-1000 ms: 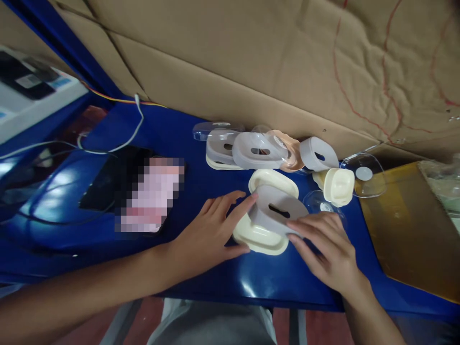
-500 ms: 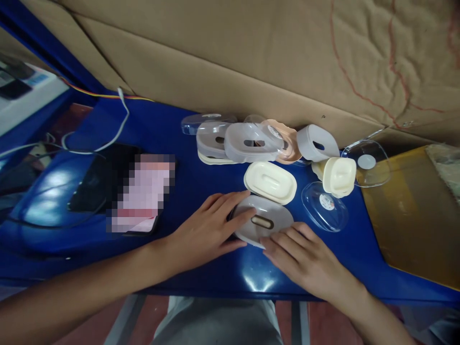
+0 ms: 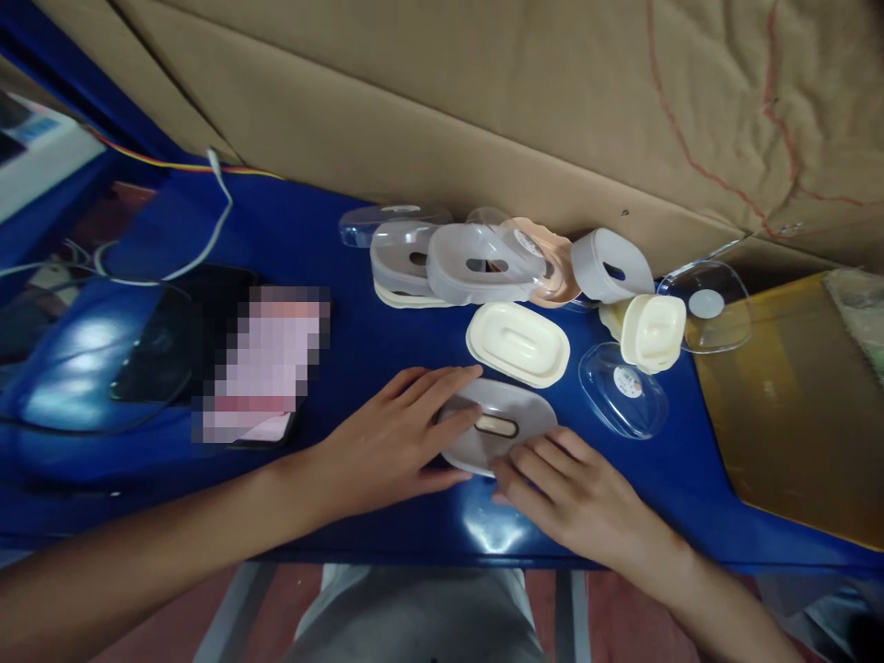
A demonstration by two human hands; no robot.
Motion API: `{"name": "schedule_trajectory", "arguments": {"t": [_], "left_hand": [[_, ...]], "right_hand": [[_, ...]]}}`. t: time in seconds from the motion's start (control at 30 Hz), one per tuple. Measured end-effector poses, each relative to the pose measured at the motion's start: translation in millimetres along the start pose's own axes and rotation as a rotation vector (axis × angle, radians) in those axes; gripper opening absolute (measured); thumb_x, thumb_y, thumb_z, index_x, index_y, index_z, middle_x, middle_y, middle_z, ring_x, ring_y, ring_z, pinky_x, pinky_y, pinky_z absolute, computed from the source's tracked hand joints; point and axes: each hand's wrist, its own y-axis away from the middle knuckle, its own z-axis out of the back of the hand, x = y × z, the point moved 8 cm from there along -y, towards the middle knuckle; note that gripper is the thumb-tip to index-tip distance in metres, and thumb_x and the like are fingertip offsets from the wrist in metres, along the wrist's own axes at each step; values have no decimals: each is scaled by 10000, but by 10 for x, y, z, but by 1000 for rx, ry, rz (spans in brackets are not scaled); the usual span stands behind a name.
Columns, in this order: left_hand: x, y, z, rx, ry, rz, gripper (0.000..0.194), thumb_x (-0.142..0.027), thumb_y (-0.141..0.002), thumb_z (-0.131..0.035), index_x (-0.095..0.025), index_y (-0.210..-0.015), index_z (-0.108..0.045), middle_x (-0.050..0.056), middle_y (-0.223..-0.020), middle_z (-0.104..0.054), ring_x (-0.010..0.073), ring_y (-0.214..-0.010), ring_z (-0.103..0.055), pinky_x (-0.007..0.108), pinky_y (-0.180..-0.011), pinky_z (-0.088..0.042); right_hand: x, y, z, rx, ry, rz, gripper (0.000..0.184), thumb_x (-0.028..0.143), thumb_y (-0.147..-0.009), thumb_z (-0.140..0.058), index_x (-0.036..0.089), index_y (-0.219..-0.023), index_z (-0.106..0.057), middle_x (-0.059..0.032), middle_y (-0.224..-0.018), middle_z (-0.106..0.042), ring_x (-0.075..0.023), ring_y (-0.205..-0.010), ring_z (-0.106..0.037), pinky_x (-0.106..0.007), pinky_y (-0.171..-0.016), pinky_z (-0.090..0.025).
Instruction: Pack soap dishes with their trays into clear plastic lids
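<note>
An oval grey plastic dish (image 3: 494, 456) lies flat near the table's front edge, and a cream ridge shows through its middle slot. From the left, my left hand (image 3: 407, 428) grips it, fingers over the far rim and inside, thumb at the near side. On its right front rim my right hand (image 3: 566, 479) holds on with bent fingers, the fingertips partly hidden. Just behind lies a cream oval base (image 3: 517, 345) with a raised ridge. A clear lid (image 3: 625, 391) with a round white sticker rests to the right.
Several grey slotted dishes (image 3: 476, 262), a peach piece (image 3: 559, 258) and clear lids stand at the back. Cream pieces (image 3: 653, 331) sit stacked beside another clear lid (image 3: 725, 318). A taped carton (image 3: 794, 405) is at right; a phone (image 3: 269, 359) and cables (image 3: 221, 221) lie left.
The grey dish has shifted slightly left and turned a little between my hands. My right hand has moved a little left with it.
</note>
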Motion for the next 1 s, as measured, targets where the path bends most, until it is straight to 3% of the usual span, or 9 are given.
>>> {"name": "schedule_trajectory", "arguments": {"t": [0.1,0.2,0.3,0.37,0.53,0.73,0.9,1.0], "left_hand": [[6,-8,17,-3,5,9,487,-399,-968,-768,-166,-1377,-646,233,-1599,-534,409,-1420,-581,591,-1150,-500],[-4,-22,48,-12,5,6,443,-389,-968,-714,-171,-1349,-652,224,-1566,-563,400,-1393,-596,588,-1145,-488],[-9,-32,68,-15,13,8,437,-350,-938,-671,-171,-1334,-638,215,-1550,-573,388,-1333,-630,587,-1123,-486],[-8,-31,66,-15,19,8,454,-323,-921,-660,-172,-1346,-616,218,-1556,-565,386,-1314,-639,584,-1102,-493],[-18,-21,22,6,75,-19,491,-297,-923,-669,-187,-1392,-570,215,-1590,-536,384,-1359,-616,583,-1103,-495],[-57,-12,5,29,134,-38,458,-321,-981,-703,-208,-1404,-565,195,-1603,-540,360,-1408,-588,568,-1161,-476],[-16,7,-16,-7,227,30,610,-345,-923,-822,-216,-1441,-529,183,-1616,-534,346,-1447,-577,527,-1178,-491],[21,13,-43,-42,258,60,652,-370,-892,-873,-198,-1414,-523,205,-1595,-546,361,-1508,-526,527,-1168,-514]], "right_hand": [[-315,176,153,14,-216,-148,343,474,-1053,-672,206,-1263,-711,-80,-1142,-797,-235,-1026,-732,-412,-930,-563],[-886,603,249,4,-141,-479,439,563,-1029,-670,271,-1357,-669,-98,-1290,-760,-317,-1153,-728,-528,-1011,-567],[-1292,1035,146,32,-36,-697,736,762,-947,-646,278,-1496,-571,-150,-1410,-689,-417,-1246,-679,-646,-1004,-575],[-1402,1185,13,59,-23,-752,802,783,-942,-625,275,-1552,-514,-176,-1463,-638,-445,-1318,-627,-672,-1014,-575],[-1415,1157,-128,50,-72,-743,663,665,-1012,-590,281,-1547,-516,-184,-1501,-558,-436,-1374,-583,-679,-1072,-560],[-1408,1023,-15,70,-212,-719,599,551,-985,-701,314,-1508,-530,-139,-1417,-580,-358,-1257,-658,-554,-1017,-630],[-1092,755,220,8,-454,-579,660,485,-947,-781,313,-1520,-503,-125,-1469,-583,-329,-1325,-631,-497,-1064,-617],[-817,541,204,27,-517,-468,693,456,-949,-788,305,-1547,-472,-128,-1508,-559,-329,-1401,-592,-494,-1119,-585]]}}
